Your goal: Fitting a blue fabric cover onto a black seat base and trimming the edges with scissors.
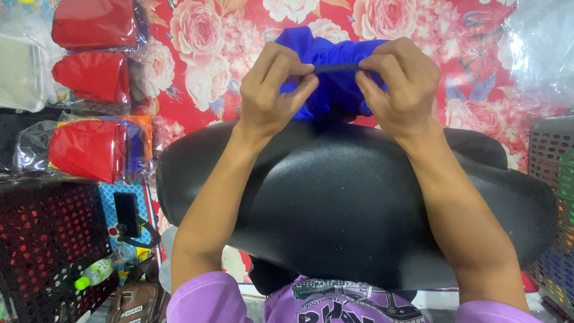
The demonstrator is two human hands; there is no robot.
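A bright blue cloth [326, 90] is bunched above the far edge of a black padded cushion [341, 209]. My left hand [272, 90] pinches the cloth's dark stitched edge from the left. My right hand [400, 84] pinches the same edge from the right, a short stretch of it taut between my thumbs and fingers. Both forearms reach over the cushion. Most of the cloth hangs hidden behind my hands.
A red flowered sheet [239, 36] lies under everything. Clear bags of red cloth [89, 149] are stacked at the left. A dark perforated crate [42, 239] stands at lower left, beside a phone [127, 212] and a green-capped bottle [95, 273]. A grey basket [553, 155] stands at the right.
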